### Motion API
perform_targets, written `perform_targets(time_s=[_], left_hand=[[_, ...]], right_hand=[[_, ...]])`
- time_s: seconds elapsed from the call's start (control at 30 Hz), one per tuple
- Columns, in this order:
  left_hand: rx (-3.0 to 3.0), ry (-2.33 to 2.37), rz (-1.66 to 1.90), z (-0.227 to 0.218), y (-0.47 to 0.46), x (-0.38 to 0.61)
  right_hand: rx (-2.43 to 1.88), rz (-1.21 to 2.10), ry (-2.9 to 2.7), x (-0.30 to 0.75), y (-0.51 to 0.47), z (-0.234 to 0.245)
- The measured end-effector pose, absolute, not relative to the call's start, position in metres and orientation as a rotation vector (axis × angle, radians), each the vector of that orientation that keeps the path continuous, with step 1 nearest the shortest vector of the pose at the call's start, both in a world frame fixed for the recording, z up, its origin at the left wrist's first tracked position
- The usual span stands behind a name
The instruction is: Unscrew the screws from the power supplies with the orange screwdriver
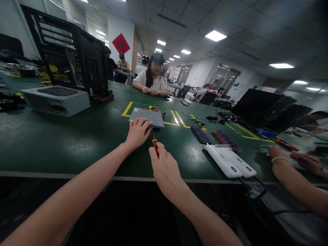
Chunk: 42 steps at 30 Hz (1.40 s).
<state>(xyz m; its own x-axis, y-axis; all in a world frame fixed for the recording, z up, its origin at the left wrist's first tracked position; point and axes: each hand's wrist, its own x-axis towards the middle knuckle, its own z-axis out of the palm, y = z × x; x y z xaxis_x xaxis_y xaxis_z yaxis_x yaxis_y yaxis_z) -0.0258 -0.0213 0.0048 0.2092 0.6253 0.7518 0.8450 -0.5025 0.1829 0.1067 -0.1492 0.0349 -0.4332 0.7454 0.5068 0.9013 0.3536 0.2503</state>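
Grey box [156, 119], under left hand [137, 135]; screwdriver [154, 145] (in right hand [166, 169]), nearby

Left hand [138, 132]: was shown bare, with slim fingers and a smooth, rounded back.
Left forearm [85, 184]: was seen uncovered, its long, slender outline narrowed toward a bare wrist.
Right hand [167, 172]: was likewise seen bare, its fingertips partly hidden.
Right forearm [205, 215]: was bared down to the lower edge of view, tapered at the wrist.
Clothing: could not be made out in the darkness.
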Motion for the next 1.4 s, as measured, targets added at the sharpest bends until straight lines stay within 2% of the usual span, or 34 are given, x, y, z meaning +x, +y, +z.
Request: perform_targets(time_s=[0.2, 0.47, 0.53, 0.7, 0.77, 0.83, 0.97, 1.27, 1.4], left_hand=[[-2.232, -1.391, -1.192, 0.005, -0.021, -0.026], [-2.231, -1.416, -1.181, 0.005, -0.020, -0.026], [-2.228, -1.408, -1.170, 0.006, -0.021, -0.026], [-2.226, -1.400, -1.179, 0.007, -0.022, -0.026], [-2.226, -1.405, -1.181, 0.007, -0.022, -0.025], [-2.221, -1.406, -1.180, 0.007, -0.022, -0.025], [-2.211, -1.401, -1.170, 0.007, -0.023, -0.026], [-2.209, -1.398, -1.168, 0.006, -0.022, -0.026], [-2.208, -1.404, -1.167, 0.006, -0.022, -0.026]], right_hand=[[-1.540, -0.464, -2.062, 0.113, -0.142, 0.030], [-1.392, -0.087, -1.818, 0.112, -0.144, 0.008], [-1.370, 0.208, -1.689, 0.112, -0.142, 0.003], [-1.048, 1.323, -1.154, 0.105, -0.135, 0.000], [-0.890, 1.621, -0.857, 0.100, -0.132, 0.004], [-0.789, 1.784, -0.594, 0.095, -0.130, 0.009], [-0.691, 1.875, -0.333, 0.093, -0.128, 0.015], [-0.594, 2.070, -0.164, 0.092, -0.129, 0.021], [-0.572, 2.031, -0.116, 0.090, -0.129, 0.018]])
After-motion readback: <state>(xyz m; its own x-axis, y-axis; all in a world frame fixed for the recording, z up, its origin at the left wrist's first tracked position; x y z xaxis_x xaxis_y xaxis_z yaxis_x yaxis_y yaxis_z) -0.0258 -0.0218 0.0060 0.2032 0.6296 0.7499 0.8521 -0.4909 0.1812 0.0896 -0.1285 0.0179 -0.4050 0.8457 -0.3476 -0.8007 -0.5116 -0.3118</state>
